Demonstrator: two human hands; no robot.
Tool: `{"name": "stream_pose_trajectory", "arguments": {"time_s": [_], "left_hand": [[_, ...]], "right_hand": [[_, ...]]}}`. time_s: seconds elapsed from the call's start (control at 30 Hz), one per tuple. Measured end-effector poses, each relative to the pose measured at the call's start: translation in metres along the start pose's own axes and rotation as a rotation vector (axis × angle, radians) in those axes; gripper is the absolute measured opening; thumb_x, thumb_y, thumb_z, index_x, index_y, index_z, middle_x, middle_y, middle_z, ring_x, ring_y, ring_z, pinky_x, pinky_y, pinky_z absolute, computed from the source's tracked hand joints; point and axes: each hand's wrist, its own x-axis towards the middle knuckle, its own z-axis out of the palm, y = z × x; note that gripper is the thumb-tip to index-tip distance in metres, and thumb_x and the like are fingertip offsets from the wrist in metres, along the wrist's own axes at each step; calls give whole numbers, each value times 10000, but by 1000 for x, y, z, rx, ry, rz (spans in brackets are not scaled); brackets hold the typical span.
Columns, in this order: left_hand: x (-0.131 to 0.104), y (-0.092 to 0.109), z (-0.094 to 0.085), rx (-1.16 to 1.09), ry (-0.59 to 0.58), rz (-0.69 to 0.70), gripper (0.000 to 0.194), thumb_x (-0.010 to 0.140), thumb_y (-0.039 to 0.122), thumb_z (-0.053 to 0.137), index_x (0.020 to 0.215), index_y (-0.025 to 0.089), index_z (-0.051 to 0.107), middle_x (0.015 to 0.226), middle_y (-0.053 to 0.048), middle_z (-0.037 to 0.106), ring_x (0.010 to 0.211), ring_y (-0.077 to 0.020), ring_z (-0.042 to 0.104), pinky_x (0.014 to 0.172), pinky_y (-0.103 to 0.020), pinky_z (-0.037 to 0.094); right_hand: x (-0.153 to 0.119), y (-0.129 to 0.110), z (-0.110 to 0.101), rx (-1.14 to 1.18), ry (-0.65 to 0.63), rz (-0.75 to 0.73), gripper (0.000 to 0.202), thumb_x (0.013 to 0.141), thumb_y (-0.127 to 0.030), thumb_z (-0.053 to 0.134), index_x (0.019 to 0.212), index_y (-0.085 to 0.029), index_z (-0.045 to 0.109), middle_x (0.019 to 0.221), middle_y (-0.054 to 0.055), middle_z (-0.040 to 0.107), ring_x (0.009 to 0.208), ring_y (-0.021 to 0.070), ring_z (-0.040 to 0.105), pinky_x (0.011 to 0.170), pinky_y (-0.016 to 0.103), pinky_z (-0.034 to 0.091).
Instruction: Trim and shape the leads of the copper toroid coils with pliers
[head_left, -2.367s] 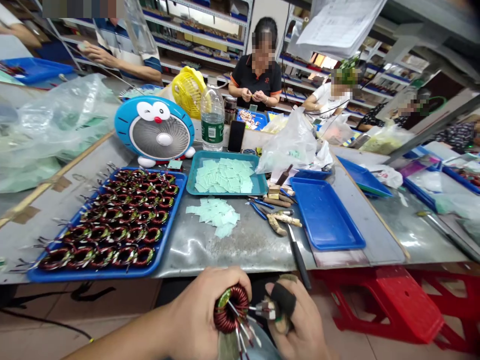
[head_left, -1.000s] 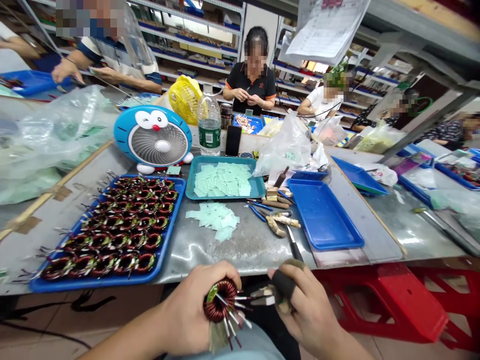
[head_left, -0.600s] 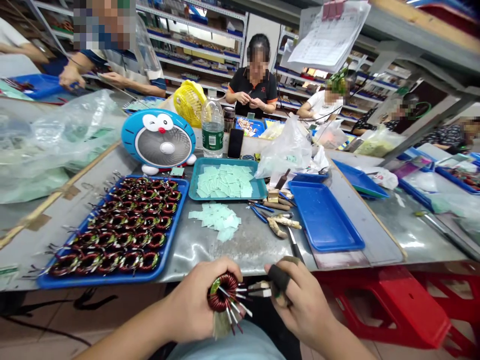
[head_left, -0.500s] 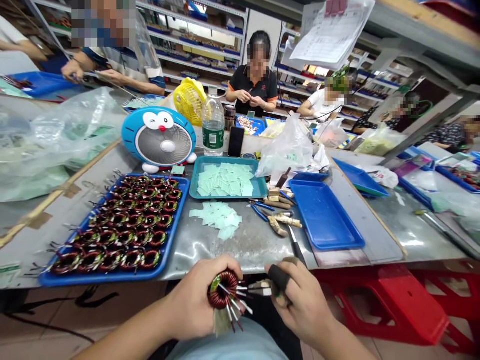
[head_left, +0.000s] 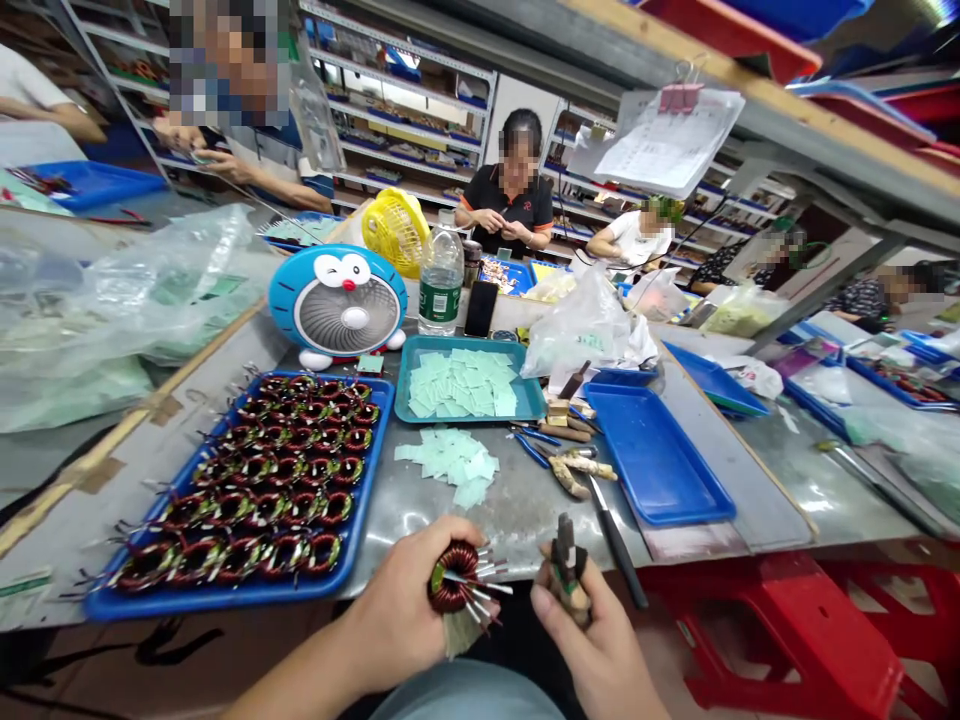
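My left hand [head_left: 401,600] is closed round a toroidal coil [head_left: 454,582] wound with dark red copper wire. Several silvery wire ends stick out from the coil to the right, and a tan strip hangs beneath it. My right hand [head_left: 589,635] grips a pair of pliers [head_left: 566,550], their dark jaws pointing up, a short way right of the wire ends and apart from them. Most of the plier handles are hidden in the palm. On the left, a blue tray [head_left: 352,540] carries rows of similar coils.
Green paper pieces [head_left: 450,460] lie in front of a teal tray [head_left: 536,400]. Hand tools and a knife [head_left: 621,550] lie beside another blue tray [head_left: 664,460]. Behind stand a blue fan [head_left: 337,300] and a bottle [head_left: 441,280]. A red stool [head_left: 795,630] is at lower right. Co-workers sit opposite.
The pliers have moved away from the coil's wire ends and turned from pointing left to pointing up. My left hand still holds the coil. The camera view has shifted slightly.
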Motion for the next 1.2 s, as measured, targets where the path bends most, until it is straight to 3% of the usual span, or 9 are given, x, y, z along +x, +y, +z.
{"name": "stream_pose_trajectory", "arguments": {"time_s": [0.1,0.23,0.4,0.5,0.63,0.73,0.87,1.03,1.2], "left_hand": [[-4,2,-4,57,16,38,401,836,332,747,1177,246,554,933,15,688,776,-154,642,706,-254,485],[-11,8,-9,77,-19,-10,231,842,306,702,1014,227,570,840,19,661,706,-151,600,656,-259,453],[-22,12,-11,70,24,-3,252,796,308,736,931,221,543,766,35,620,637,-138,534,612,-258,412],[-24,14,-9,46,44,-69,290,788,315,781,954,221,563,792,33,634,664,-140,556,623,-251,431],[-24,11,-2,-28,45,-166,393,829,310,776,1122,235,526,894,12,686,752,-160,638,692,-256,505],[-22,2,9,-64,37,-147,489,938,343,672,1332,233,404,1125,-79,712,950,-211,700,870,-319,557],[-12,-8,25,115,117,-52,655,974,399,641,1527,300,305,1380,-126,594,1204,-280,628,1028,-407,520],[12,-10,41,184,116,-21,698,959,514,640,1573,400,330,1134,-53,654,965,-234,683,844,-338,586],[42,-14,62,116,99,36,721,939,561,645,1568,388,338,1400,-76,623,1230,-267,651,1032,-346,549]], "right_hand": [[10,-23,18,89,-184,-4,576,913,-497,740,1387,-234,549,1065,42,645,867,149,610,834,262,502],[32,-55,35,65,-348,-20,567,892,-497,770,1355,-244,562,961,1,600,812,119,560,748,227,468],[40,-58,49,136,-420,43,539,897,-546,748,1290,-212,591,868,-13,572,750,104,507,681,218,428],[35,-44,48,220,-412,82,557,884,-560,758,1291,-216,596,881,-5,588,759,110,526,705,229,444],[28,-22,43,380,-269,144,591,833,-555,809,1275,-232,586,1038,46,659,810,144,611,740,267,501],[22,-14,45,532,-269,204,668,757,-542,871,1273,-233,580,1061,71,698,812,177,659,744,300,531],[23,-16,48,688,-325,223,726,678,-434,941,1281,-239,586,1088,73,727,949,241,699,875,372,538],[35,-21,23,659,-235,170,858,666,-339,957,1387,-236,504,1166,81,728,1014,256,712,921,400,537],[46,-25,-2,566,-265,68,753,737,-375,918,1365,-197,541,1228,108,723,1107,271,703,1032,429,505]]}}
